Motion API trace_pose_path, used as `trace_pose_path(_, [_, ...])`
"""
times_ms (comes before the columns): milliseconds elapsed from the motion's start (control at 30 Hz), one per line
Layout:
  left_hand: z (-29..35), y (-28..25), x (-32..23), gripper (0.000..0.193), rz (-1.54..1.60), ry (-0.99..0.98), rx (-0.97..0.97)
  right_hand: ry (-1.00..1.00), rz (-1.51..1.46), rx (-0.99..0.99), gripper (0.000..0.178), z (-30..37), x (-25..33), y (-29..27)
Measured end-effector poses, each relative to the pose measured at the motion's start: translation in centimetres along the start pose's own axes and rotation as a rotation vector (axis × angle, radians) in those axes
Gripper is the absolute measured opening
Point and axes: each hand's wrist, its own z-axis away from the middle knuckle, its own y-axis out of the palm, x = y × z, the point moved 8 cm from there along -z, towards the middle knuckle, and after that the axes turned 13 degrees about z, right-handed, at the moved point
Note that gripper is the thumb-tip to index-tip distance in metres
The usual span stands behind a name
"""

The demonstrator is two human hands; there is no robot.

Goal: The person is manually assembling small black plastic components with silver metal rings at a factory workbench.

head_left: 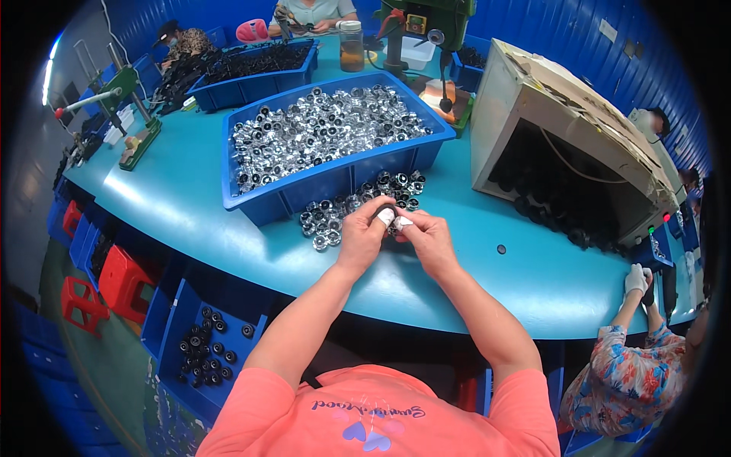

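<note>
My left hand [361,238] and my right hand [431,241] meet over the table's near side, thumbs side by side with white coverings on them. Between them they grip a black ring [391,206], like a small tyre; whether a hub sits inside it is hidden by my fingers. Just beyond and to the left of my hands lies a loose pile of clear, shiny wheel hubs [324,221] with dark centres. Behind that pile stands a blue bin [285,194] heaped with the same kind of hubs.
At right a pale open box [495,114] spills black rings [563,225]. One small black piece [501,249] lies on the turquoise table [487,297]. Below left, a blue bin [173,320] holds black wheels. A green press [426,34] stands behind. Co-workers sit around, one gloved at right.
</note>
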Motion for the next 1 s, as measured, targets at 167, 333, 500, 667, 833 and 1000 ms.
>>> trace_pose_path(167, [0.9,2.4,-1.7,0.05,0.069,-0.07,0.103,0.118,-0.25,0.031,0.037,-0.8,-0.8,-0.9])
trace_pose_path(333, [1.1,2.9,-1.4,0.061,-0.084,0.07,0.151,0.108,-0.236,0.006,0.039,-0.7,-0.2,-0.9])
trace_pose_path(500, [1.4,3.3,-1.5,0.06,-0.33,0.153,0.165,0.118,-0.169,0.006,0.036,-0.9,-2.2,-1.0])
trace_pose_path(667, [1.3,3.1,-1.2,0.058,-0.189,0.116,0.162,0.23,-0.298,0.095,0.033,-0.9,-2.0,-0.8])
trace_pose_path(833, [1.3,3.4,-1.6,0.054,0.082,0.008,0.163,0.247,-0.438,0.157,0.035,-0.6,-0.8,-1.3])
trace_pose_path(1000, [1.5,2.9,-1.7,0.05,0.092,-0.033,0.131,0.056,0.008,-0.014,0.028,-1.5,-0.3,-4.5])
